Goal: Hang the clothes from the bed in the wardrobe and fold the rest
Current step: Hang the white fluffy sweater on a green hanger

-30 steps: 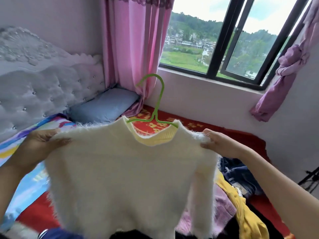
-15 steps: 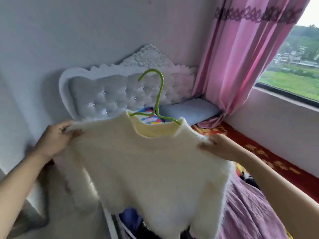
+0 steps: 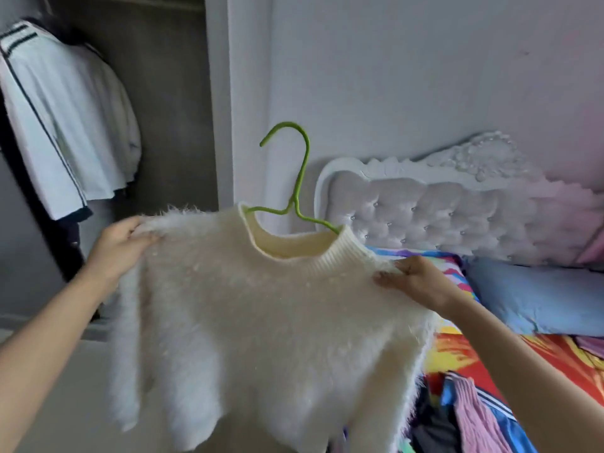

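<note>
Both hands, left (image 3: 119, 248) and right (image 3: 416, 282), grip the shoulders of the sweater (image 3: 271, 325) on its hanger (image 3: 295, 178), between wardrobe (image 3: 170, 93) and bed (image 3: 510, 354).

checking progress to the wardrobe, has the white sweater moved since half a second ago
Yes. The white sweater has swung left off the headboard, toward the wardrobe.
</note>
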Demonstrator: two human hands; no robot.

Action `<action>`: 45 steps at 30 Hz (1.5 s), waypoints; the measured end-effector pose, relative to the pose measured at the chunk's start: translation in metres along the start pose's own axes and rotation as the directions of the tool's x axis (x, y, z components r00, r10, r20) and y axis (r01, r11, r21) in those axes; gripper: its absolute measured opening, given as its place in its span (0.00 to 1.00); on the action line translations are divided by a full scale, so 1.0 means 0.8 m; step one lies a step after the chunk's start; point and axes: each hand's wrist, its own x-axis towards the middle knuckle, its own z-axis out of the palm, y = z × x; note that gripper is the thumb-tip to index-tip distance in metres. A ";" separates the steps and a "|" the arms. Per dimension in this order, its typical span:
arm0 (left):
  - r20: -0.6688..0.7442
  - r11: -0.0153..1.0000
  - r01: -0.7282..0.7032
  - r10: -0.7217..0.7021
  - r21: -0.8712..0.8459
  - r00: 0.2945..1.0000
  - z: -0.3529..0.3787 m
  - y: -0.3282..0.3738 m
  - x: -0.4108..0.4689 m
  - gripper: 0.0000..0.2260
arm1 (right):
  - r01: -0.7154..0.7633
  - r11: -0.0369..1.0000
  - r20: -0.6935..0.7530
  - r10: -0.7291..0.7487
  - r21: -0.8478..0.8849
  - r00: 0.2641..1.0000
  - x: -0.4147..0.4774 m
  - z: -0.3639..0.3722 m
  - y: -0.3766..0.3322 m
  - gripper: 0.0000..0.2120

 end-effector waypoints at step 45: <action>-0.383 0.732 0.166 0.139 0.661 0.913 -0.451 -0.192 0.522 0.29 | 0.312 0.881 -0.133 -0.283 0.356 0.950 0.659 0.492 -0.495 0.08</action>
